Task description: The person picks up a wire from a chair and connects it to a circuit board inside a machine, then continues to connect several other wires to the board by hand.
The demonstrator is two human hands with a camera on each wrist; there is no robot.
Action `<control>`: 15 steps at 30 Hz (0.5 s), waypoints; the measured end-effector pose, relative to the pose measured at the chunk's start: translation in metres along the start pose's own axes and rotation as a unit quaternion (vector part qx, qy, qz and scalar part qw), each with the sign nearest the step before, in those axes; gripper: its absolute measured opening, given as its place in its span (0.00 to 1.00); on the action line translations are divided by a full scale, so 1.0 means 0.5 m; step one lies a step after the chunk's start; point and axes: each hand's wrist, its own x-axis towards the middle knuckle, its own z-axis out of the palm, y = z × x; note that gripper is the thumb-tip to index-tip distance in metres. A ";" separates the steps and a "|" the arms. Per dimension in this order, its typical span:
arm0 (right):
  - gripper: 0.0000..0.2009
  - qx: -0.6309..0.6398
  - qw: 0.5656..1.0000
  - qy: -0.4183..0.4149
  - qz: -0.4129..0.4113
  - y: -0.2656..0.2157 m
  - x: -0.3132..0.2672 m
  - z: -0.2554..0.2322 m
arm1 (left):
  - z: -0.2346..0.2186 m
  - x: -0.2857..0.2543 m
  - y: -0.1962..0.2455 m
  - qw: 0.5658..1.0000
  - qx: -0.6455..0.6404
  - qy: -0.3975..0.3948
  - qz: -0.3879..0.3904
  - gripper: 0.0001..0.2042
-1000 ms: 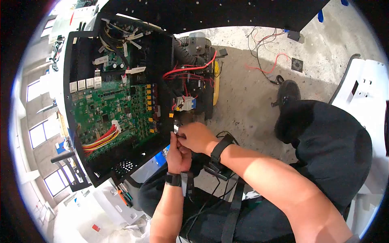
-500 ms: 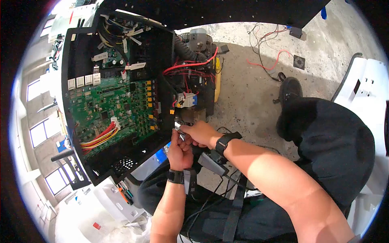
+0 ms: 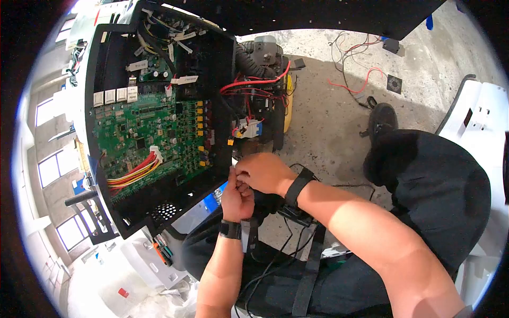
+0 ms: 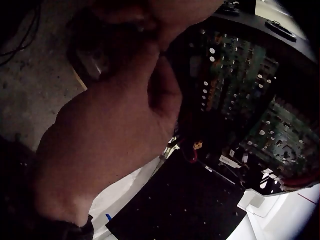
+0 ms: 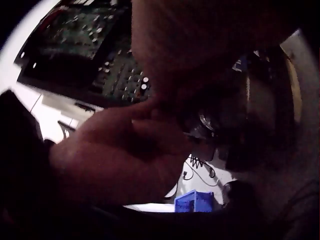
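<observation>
My two hands meet at the lower right corner of a black metal enclosure (image 3: 198,197), fingertips against fingertips. My left hand (image 3: 237,201) comes from below with its thumb up and its other fingers curled. From the right, my right hand (image 3: 265,172) bends over it, fingers curled down. They pinch a small piece that their fingers hide; I cannot tell what it is. In the left wrist view the back of my right hand (image 4: 110,125) fills the middle. The right wrist view shows my left hand (image 5: 125,155) lit dimly, its fingers curled.
Green circuit boards (image 3: 143,122) with labelled wires fill the enclosure. Beside it stand a breaker (image 3: 248,129) and red cables (image 3: 254,82). A black panel (image 3: 318,18) spans the top. Pliers (image 3: 161,252) lie at lower left; a blue bin (image 5: 194,201) stands below.
My right hand twisted at the wrist, turning outward and then back. A silvery bit that showed between the fingers half a second ago is now covered. The left hand has hardly moved.
</observation>
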 end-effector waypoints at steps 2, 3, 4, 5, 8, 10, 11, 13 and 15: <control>0.16 0.035 0.999 -0.018 0.009 0.003 0.002 -0.004 | 0.001 -0.003 -0.001 1.000 0.003 -0.007 0.004 0.09; 0.16 0.110 0.985 -0.031 0.131 0.009 0.007 0.001 | -0.005 0.000 -0.001 1.000 0.007 -0.002 0.002 0.09; 0.17 0.183 0.950 -0.044 0.250 0.011 0.009 0.002 | -0.009 0.002 -0.003 1.000 0.010 0.003 0.001 0.09; 0.17 0.182 0.950 -0.043 0.251 0.012 0.007 0.002 | -0.009 0.004 -0.003 1.000 0.010 0.003 0.000 0.09; 0.17 0.407 0.832 -0.112 0.360 0.018 0.004 0.012 | -0.012 0.005 0.000 0.999 0.049 -0.012 0.012 0.11; 0.17 0.388 0.863 -0.103 0.307 0.028 0.007 0.025 | -0.015 0.005 0.001 0.998 0.053 -0.032 0.003 0.11; 0.17 0.388 0.862 -0.103 0.309 0.027 0.006 0.022 | -0.011 0.003 0.001 0.998 0.053 -0.031 0.001 0.11; 0.14 0.369 0.868 -0.126 0.308 0.024 0.006 0.011 | 0.001 -0.002 0.001 0.998 0.062 0.008 0.004 0.10; 0.13 0.261 0.934 -0.087 0.230 0.025 0.003 0.018 | -0.001 0.005 -0.001 0.999 0.048 0.002 -0.001 0.10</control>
